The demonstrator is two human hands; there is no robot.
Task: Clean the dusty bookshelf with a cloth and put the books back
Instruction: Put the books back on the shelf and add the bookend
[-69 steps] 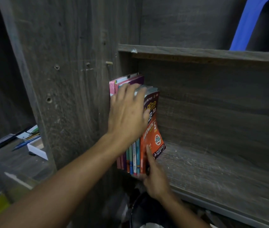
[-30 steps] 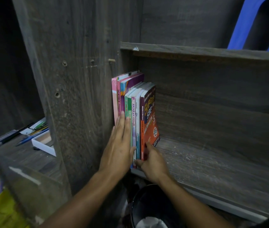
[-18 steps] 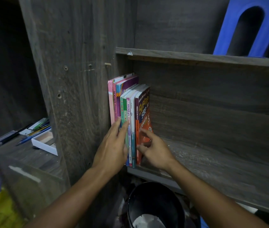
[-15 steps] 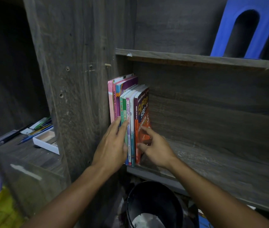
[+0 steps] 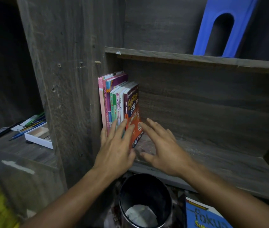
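Observation:
Several books (image 5: pixel 117 99) stand upright at the left end of the grey wooden shelf (image 5: pixel 212 158), pressed against its side panel. The rightmost is an orange and purple maths book (image 5: pixel 133 112). My left hand (image 5: pixel 115 148) lies flat with straight fingers against the lower spines of the books. My right hand (image 5: pixel 161 148) is spread with straight fingers, its fingertips touching the maths book's cover near the bottom. No cloth is in view.
A dark round bin (image 5: pixel 145 199) with crumpled paper stands below the shelf edge. A blue book (image 5: pixel 206 216) lies beside it. A blue plastic piece (image 5: pixel 220 28) leans on the upper shelf. At left, a white tray (image 5: pixel 38 135) and pens (image 5: pixel 30 124) sit on a lower surface.
My right hand has spread out flat and shifted right along the maths book's cover. My left hand stays pressed on the spines. The books now stand straight.

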